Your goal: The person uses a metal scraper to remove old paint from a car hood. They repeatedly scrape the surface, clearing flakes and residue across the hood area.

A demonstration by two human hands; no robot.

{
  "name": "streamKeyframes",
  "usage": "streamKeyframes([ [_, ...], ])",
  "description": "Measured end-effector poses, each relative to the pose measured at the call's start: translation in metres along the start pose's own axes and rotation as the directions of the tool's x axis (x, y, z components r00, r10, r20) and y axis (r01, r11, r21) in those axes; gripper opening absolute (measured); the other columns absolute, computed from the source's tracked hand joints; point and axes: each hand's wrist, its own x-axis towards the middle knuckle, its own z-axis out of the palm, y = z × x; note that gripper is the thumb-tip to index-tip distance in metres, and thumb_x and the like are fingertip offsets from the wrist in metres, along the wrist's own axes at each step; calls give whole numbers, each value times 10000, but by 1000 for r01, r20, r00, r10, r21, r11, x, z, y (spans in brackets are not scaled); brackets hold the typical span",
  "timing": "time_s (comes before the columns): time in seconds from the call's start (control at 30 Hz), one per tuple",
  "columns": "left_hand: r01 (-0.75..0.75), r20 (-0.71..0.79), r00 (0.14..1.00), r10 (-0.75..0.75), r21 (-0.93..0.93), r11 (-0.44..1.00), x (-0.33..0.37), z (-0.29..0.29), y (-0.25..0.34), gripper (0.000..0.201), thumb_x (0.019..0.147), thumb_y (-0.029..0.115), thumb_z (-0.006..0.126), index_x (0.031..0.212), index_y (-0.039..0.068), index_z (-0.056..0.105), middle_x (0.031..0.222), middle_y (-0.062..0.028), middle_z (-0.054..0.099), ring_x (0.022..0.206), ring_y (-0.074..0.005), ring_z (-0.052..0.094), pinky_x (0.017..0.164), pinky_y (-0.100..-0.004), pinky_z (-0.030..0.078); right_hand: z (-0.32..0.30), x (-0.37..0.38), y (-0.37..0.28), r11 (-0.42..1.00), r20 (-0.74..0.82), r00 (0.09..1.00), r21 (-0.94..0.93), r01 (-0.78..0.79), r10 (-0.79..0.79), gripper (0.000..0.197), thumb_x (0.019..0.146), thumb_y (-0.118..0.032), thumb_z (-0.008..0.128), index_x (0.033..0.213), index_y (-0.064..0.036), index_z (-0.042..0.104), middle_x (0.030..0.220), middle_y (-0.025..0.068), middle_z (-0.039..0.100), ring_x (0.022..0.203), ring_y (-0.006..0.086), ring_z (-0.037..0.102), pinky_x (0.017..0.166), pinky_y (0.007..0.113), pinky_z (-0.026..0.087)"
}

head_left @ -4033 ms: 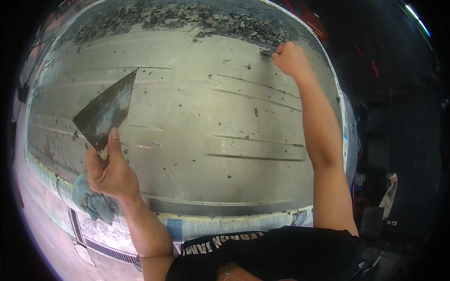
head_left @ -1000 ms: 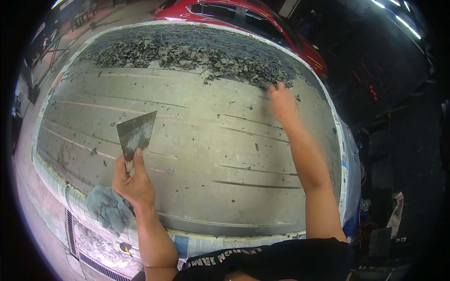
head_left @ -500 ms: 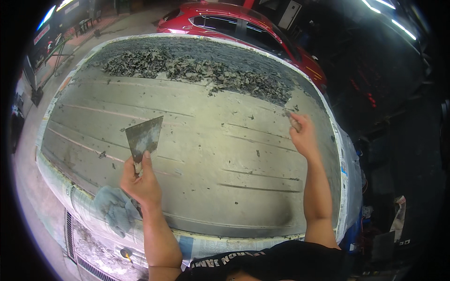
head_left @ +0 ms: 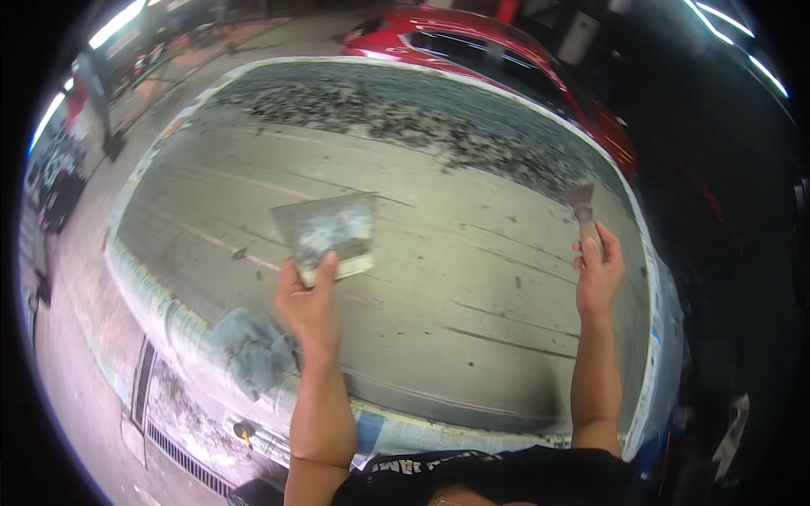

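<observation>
My left hand [head_left: 310, 308] is closed on the lower edge of a wide, flat metal spreader [head_left: 325, 223], its smeared blade raised over the panel. My right hand [head_left: 601, 274] is wrapped round the handle of a paint scraper [head_left: 588, 228], blade pointing away from me near the right end of the loose flakes. Below both hands spreads a broad, ribbed, greyish-beige panel [head_left: 439, 287], which looks like a vehicle roof. A band of dark, peeled paint flakes [head_left: 405, 126] lies across its far part, beside a still-dark strip. Some edges are blurred by motion.
A crumpled grey-blue towel [head_left: 251, 350] hangs at the near left edge. Masking paper and plastic [head_left: 160, 295] border the panel. A red car [head_left: 498, 46] stands beyond the far side. A floor drain grate [head_left: 186, 462] runs at lower left.
The view has swung left, so the scene sits further right. The left-hand spreader has turned more broadside. My right hand has raised the scraper upright, and its blade now shows.
</observation>
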Motion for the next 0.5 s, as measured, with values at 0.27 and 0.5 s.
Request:
streamKeyframes([
  [0.27,329,131,944,-302,-421,845,5,-4,2,279,928,78,736,1176,9,630,1090,-81,712,941,-169,695,834,-339,585,61,-44,-28,979,213,976,183,-87,47,424,981,-83,631,1377,22,518,1129,91,643,902,130,625,660,238,472],
  [0.5,490,328,872,-365,-548,678,-2,2,10,269,936,54,714,1195,38,644,1101,-56,722,949,-166,706,797,-329,598,89,-75,-30,891,345,914,314,-328,215,536,995,-112,613,1474,-7,397,1168,118,649,958,186,666,718,265,502],
])
